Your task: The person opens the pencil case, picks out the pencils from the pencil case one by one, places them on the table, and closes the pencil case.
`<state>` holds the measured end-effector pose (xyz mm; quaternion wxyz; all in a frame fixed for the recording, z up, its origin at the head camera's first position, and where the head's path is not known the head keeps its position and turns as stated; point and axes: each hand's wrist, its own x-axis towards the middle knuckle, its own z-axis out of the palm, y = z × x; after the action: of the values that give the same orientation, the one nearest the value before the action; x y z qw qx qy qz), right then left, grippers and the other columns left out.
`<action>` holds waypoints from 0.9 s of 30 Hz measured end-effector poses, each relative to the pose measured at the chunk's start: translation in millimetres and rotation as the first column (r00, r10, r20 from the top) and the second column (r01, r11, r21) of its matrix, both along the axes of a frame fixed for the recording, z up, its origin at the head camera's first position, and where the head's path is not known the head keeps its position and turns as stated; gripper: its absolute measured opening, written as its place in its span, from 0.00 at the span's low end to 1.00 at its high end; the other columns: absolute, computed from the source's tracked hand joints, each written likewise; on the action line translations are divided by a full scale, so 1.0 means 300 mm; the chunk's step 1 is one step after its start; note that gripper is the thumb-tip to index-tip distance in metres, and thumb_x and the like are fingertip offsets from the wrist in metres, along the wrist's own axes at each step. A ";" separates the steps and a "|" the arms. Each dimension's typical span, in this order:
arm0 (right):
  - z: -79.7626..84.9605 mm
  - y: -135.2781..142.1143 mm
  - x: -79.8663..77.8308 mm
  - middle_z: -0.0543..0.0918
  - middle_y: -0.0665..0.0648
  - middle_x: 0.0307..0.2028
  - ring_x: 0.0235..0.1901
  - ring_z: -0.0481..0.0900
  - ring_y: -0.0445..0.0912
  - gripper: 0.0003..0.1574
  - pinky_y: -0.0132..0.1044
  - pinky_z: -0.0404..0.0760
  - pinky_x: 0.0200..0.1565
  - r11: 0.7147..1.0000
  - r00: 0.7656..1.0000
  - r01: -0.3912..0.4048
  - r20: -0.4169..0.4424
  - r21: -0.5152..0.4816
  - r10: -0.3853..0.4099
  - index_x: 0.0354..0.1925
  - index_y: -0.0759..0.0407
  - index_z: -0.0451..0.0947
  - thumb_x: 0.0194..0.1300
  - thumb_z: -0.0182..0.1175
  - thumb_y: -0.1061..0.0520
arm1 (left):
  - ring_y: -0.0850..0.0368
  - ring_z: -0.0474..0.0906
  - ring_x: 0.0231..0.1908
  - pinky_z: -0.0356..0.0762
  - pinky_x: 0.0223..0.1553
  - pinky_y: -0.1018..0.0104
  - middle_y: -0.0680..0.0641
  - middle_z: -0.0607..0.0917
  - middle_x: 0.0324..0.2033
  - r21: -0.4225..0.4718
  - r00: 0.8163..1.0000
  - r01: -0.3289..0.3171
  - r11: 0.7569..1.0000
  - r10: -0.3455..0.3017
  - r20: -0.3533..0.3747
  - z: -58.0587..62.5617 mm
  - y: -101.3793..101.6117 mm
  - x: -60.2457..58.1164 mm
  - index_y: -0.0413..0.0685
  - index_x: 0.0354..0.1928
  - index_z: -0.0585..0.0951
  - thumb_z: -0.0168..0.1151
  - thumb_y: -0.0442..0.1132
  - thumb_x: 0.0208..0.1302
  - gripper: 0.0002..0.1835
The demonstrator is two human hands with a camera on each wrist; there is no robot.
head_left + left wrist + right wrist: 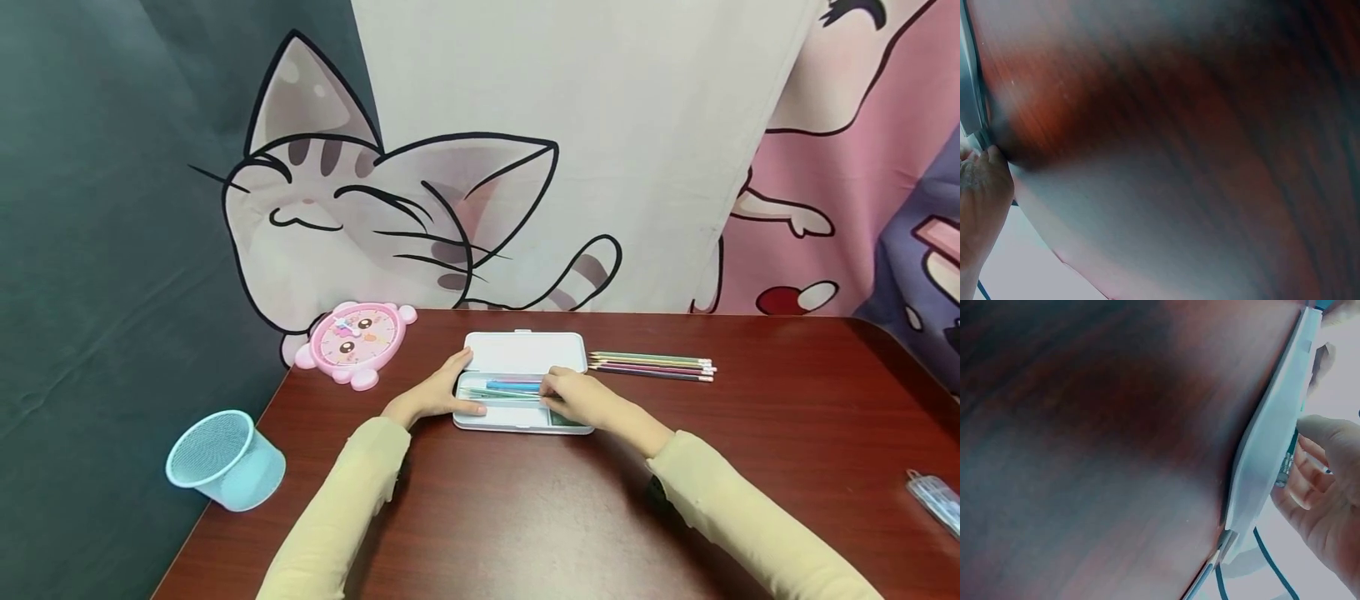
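Observation:
A white pencil case [513, 417] lies on the table with its lid [525, 352] folded back. Several slim pens [510, 387] in blue, purple and pale green lie lengthwise in it. My left hand [433, 394] spans the case's left end, thumb along the front part and straight fingers by the lid. In the left wrist view the thumb [996, 164] touches the case edge. My right hand [583, 397] reaches in from the right, fingers curled around the right ends of the pens; the fingertips are partly hidden. Below it, a dark green piece [567, 419] sits in the front right compartment.
Several coloured pencils [651, 367] lie side by side right of the lid. A pink clock [354, 340] stands at the back left. A light blue mesh basket [247, 467] lies tilted at the left edge. A pale blue packet [937, 500] rests at the far right.

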<state>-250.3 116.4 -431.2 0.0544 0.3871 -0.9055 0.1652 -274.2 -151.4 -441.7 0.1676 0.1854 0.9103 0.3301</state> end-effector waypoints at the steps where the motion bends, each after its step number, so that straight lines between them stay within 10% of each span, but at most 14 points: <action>1: -0.001 0.000 0.002 0.76 0.50 0.29 0.28 0.75 0.39 0.04 0.30 0.75 0.28 1.000 0.999 -0.002 -0.035 0.011 0.002 0.31 0.56 0.77 0.59 0.61 0.57 | 0.51 0.40 0.71 0.44 0.70 0.53 0.45 0.45 0.71 -0.001 1.000 0.000 1.000 0.000 -0.001 -0.001 0.000 -0.001 0.44 0.71 0.47 0.71 0.50 0.46 0.55; 11: -0.010 0.015 0.006 0.76 0.49 0.28 0.28 0.75 0.40 0.03 0.32 0.76 0.29 0.999 0.982 -0.037 -0.184 0.030 0.042 0.31 0.55 0.77 0.58 0.61 0.57 | 0.52 0.39 0.71 0.43 0.70 0.54 0.46 0.44 0.72 -0.014 1.000 0.004 1.000 -0.004 0.002 -0.010 -0.002 -0.006 0.45 0.71 0.47 0.71 0.51 0.46 0.56; 18: 0.012 0.074 0.003 0.78 0.49 0.28 0.27 0.72 0.38 0.05 0.29 0.73 0.29 0.972 0.999 0.040 0.042 -0.229 -0.031 0.32 0.57 0.77 0.54 0.63 0.60 | 0.51 0.39 0.71 0.43 0.70 0.53 0.46 0.44 0.72 -0.019 1.000 0.005 1.000 -0.005 0.007 -0.006 -0.002 -0.006 0.46 0.71 0.46 0.71 0.51 0.46 0.56; 27: 0.043 0.185 -0.002 0.82 0.52 0.30 0.31 0.74 0.39 0.05 0.27 0.72 0.31 0.874 0.952 0.227 0.287 -0.429 -0.106 0.33 0.55 0.80 0.54 0.64 0.59 | 0.50 0.39 0.71 0.43 0.70 0.52 0.45 0.44 0.72 -0.011 1.000 0.003 1.000 -0.003 -0.003 -0.011 -0.006 -0.006 0.45 0.71 0.47 0.71 0.51 0.46 0.56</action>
<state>-251.0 171.9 -418.4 0.0413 0.2587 -0.8706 0.4164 -276.0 -153.3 -444.9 0.1677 0.1866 0.9119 0.3247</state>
